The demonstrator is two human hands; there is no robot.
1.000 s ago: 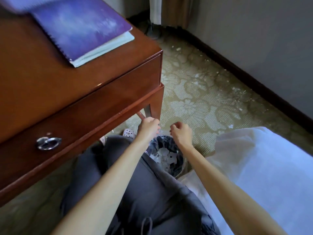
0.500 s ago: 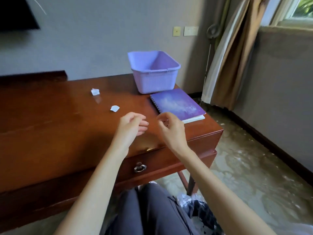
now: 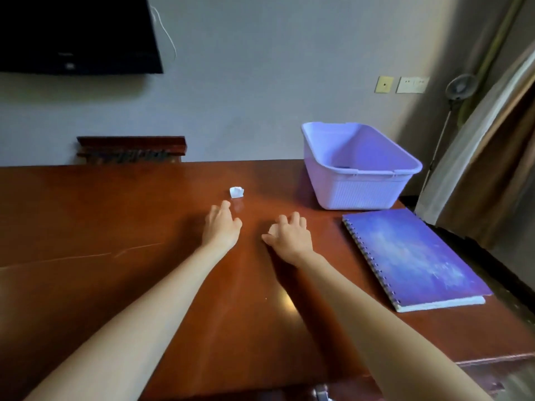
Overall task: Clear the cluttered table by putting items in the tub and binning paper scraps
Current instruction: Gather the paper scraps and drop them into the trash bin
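You look close to done: the notebook (image 3: pixel 414 256) still lies on the table (image 3: pixel 115 227) beside the tub (image 3: pixel 362 186). Your left hand (image 3: pixel 223 227), fingers loose and apart, is just short of one paper scrap (image 3: pixel 236 192). Your right hand (image 3: pixel 289 235) covers the second scrap (image 3: pixel 271 228); you can't tell if it grips. The tub's inside is mostly hidden, and the bin is out of view.

Our left hand (image 3: pixel 221 231), fingers straight, is just short of a paper scrap (image 3: pixel 236 192) on the table (image 3: pixel 115 227); our right hand (image 3: pixel 289 238) partly covers a second scrap (image 3: pixel 271 228); the tub (image 3: pixel 362 195) and notebook (image 3: pixel 414 256) sit to the right.
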